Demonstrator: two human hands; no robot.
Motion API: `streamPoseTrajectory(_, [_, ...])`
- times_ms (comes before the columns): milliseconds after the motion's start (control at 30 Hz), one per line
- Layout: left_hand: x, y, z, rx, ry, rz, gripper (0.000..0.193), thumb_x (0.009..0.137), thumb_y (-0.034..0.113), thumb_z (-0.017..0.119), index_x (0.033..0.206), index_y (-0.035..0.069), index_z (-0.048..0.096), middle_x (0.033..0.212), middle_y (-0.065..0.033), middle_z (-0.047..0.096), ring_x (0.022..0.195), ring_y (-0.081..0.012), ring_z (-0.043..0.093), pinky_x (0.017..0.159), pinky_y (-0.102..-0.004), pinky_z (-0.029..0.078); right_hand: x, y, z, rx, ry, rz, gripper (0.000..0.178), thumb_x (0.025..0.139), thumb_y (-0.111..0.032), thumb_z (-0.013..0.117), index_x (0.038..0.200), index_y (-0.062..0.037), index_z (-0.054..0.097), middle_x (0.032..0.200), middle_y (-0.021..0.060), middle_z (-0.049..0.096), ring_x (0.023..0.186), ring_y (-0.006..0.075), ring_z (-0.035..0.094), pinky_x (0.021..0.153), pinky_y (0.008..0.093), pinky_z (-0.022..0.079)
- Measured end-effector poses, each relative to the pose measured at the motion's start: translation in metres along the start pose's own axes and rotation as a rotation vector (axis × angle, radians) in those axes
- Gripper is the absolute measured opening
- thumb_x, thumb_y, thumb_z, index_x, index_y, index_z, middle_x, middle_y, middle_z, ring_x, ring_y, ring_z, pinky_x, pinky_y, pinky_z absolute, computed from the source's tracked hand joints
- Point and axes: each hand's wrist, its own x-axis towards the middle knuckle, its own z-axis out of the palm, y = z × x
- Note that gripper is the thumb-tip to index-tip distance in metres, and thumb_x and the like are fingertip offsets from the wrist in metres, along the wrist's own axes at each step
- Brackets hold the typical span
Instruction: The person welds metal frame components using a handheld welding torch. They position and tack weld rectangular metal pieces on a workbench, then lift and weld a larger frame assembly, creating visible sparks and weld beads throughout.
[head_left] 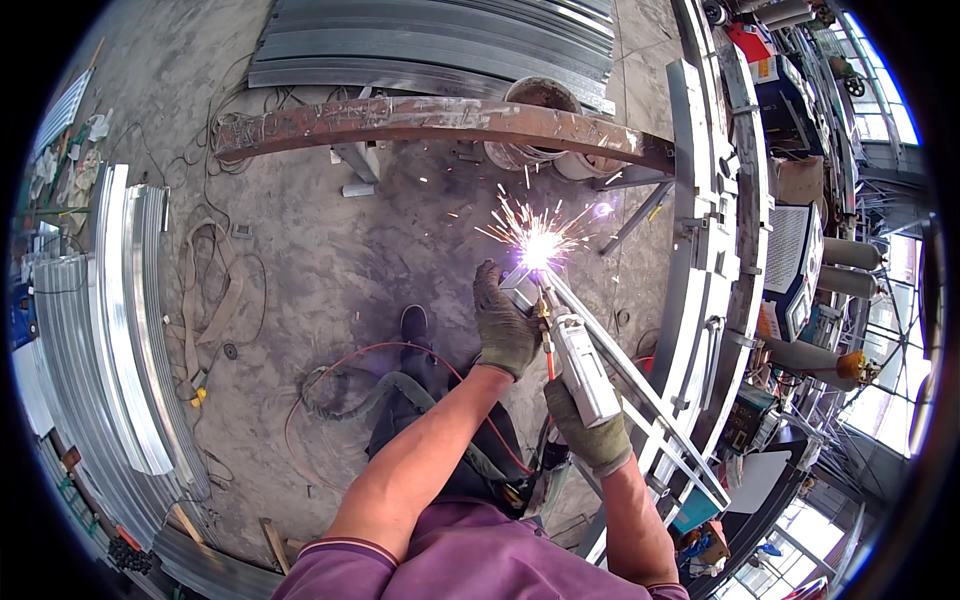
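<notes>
Handheld torch (582,370), pale grey casing, brass fitting (546,338) and red hose (548,363) at its side; located in front of you, above the concrete floor (330,260) and just off the left edge of the steel bench (684,130). Nozzle: lost in a white glare with sparks (540,245). Handling, as judged: stiff-bodied, moderately heavy, likely to feel some drag from the hose; casing smooth, so best taken by its rear half, well back from the hot front. Right hand (590,425): gloved, your fingers wrapped closely around the rear of the casing; any trigger is hidden. Left hand (508,325): gloved, half-curled, fingers up against the short square tube (516,288) just below the sparks; whether your grip on it is full cannot be told. Tube, as judged: rigid, light, liable to be hot at the sparking end; best held from the end farther off. Adjacent: slim metal bars (640,388), straight and rigid by their look, slanting from near the glare toward the bench's left edge. Beyond: curved-looking brown beam (400,120), its right end by that same edge.
</notes>
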Motion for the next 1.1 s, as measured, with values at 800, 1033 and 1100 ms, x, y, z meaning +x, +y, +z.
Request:
streamPoseTrajectory(800, [0.001,0.004,-0.005,-0.009,-0.057,-0.053,0.098,0.074,0.021,0.089,0.152,-0.005,0.036,0.15,-0.0291,0.046,0.137,-0.0458,0.051,0.119,-0.0509,0.042,-0.009,-0.001,-0.002,0.04,-0.017,0.075,0.017,0.091,-0.012,0.083,0.103,-0.0043,0.075,0.078,0.0089,0.07,0.064,0.0273,0.069,0.057,0.0408,0.053])
streamPoseTrajectory(1033, [0.005,0.01,-0.005,-0.064,-0.005,-0.025,0.092,0.077,0.022,0.09,0.149,-0.006,0.04,0.138,-0.0263,0.055,0.127,-0.0424,0.057,0.113,-0.0492,0.046,-0.009,0.002,0.0,0.031,0.012,-0.011,0.016,0.093,-0.014,0.082,0.103,-0.0046,0.075,0.078,0.0087,0.07,0.064,0.026,0.069,0.058,0.0405,0.053])
streamPoseTrajectory(1100, [0.006,0.018,-0.005,-0.403,-0.036,-0.279,0.092,0.076,0.015,0.089,0.151,-0.005,0.039,0.136,-0.0245,0.056,0.123,-0.0403,0.058,0.112,-0.0481,0.047,-0.008,-0.001,-0.004,0.007,-0.006,-0.013,0.015,0.093,-0.014,0.082,0.103,-0.0049,0.075,0.078,0.0094,0.07,0.065,0.0262,0.069,0.058,0.0409,0.053])
